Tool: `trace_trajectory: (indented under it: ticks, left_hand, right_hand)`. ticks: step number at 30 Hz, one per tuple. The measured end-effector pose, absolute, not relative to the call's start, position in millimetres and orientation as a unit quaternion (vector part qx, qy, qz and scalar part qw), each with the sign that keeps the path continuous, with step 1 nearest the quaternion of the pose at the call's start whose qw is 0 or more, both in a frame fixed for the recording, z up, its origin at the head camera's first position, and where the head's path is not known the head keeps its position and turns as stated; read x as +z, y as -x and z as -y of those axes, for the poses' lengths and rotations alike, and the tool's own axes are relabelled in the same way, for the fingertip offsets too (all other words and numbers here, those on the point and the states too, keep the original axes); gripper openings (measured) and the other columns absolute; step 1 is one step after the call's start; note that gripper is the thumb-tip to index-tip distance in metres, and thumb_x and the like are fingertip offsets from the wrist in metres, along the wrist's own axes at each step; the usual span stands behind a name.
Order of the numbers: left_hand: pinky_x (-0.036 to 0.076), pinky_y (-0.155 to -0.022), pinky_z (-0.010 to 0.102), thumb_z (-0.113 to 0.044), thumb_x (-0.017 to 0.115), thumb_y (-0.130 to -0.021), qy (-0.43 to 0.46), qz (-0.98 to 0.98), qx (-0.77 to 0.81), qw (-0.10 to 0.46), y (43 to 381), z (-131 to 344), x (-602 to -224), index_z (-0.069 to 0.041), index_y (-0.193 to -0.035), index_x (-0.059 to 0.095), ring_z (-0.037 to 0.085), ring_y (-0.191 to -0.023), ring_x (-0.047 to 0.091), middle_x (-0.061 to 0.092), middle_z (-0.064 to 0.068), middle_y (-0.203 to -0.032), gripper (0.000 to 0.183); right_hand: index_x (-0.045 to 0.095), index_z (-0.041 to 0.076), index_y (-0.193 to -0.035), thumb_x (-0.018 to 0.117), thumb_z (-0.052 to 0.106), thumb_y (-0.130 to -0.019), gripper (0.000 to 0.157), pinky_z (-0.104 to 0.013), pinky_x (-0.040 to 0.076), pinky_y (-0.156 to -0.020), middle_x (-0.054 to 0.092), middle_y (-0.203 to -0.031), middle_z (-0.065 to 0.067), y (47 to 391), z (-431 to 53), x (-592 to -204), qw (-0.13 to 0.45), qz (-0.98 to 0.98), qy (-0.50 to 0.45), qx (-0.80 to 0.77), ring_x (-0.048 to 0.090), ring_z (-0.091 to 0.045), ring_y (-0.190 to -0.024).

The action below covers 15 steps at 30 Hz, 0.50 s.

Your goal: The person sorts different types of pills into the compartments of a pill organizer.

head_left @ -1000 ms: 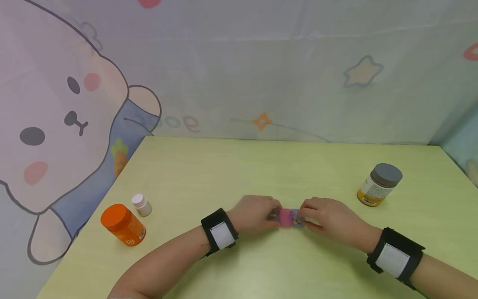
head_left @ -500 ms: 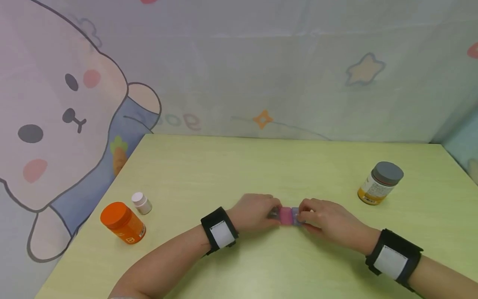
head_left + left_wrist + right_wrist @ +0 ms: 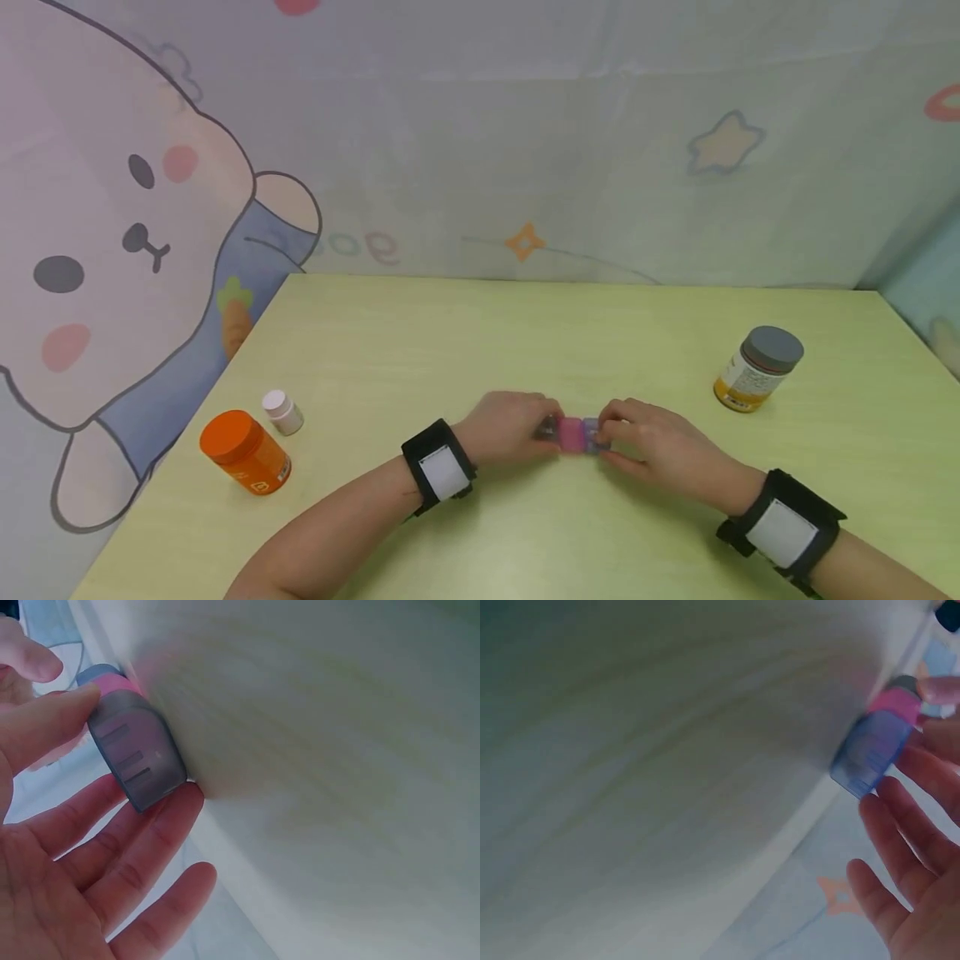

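A small pill box (image 3: 572,434) with a grey, a pink and a purple-blue section lies on the table between the hands. My left hand (image 3: 510,429) pinches its grey section (image 3: 139,754), the thumb near the pink part and fingertips at the far end. At the other end, my right hand (image 3: 656,442) holds the purple-blue section (image 3: 870,754), with index finger bent over it. Its fingertips touch that end in the right wrist view. The fingers partly cover both end sections, and the inside of the box cannot be seen.
An orange bottle (image 3: 246,452) and a small white bottle (image 3: 282,412) stand at the left of the yellow-green table (image 3: 450,333). At the right stands a grey-lidded jar (image 3: 757,369). A printed curtain (image 3: 450,150) hangs behind.
My right index finger has bent further over the purple-blue section. The left hand keeps its grip on the grey end, and the box stays where it was.
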<state>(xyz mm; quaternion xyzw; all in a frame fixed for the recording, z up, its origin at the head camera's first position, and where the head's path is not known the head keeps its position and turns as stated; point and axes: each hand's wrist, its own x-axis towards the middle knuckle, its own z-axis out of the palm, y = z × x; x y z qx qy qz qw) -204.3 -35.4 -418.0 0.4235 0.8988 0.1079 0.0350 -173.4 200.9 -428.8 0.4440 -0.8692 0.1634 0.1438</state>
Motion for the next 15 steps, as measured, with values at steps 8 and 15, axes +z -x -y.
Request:
trace_trajectory:
  ticks: [8,15]
  left_hand:
    - [0.038,-0.066,0.015,-0.045,0.067,-0.076,-0.393,-0.907,0.125,0.079,205,39,-414,-0.012,-0.116,0.055,0.001,-0.08,0.051,0.06,-0.006,-0.097,0.053]
    - [0.036,-0.062,0.014,-0.045,0.067,-0.075,-0.402,-0.907,0.105,0.067,210,37,-417,-0.017,-0.101,0.06,0.0,-0.073,0.046,0.054,-0.013,-0.086,0.039]
  right_hand:
    - [0.059,0.017,-0.094,0.071,0.03,-0.075,0.026,-0.026,0.045,-0.067,0.053,-0.094,0.008,178,-193,-423,0.155,0.88,-0.425,0.147,0.05,-0.006,-0.081]
    - [0.058,0.012,-0.103,0.063,0.041,-0.08,0.037,-0.033,0.045,-0.074,0.054,-0.094,0.003,186,-170,-417,0.105,0.881,-0.459,0.047,0.051,-0.012,-0.083]
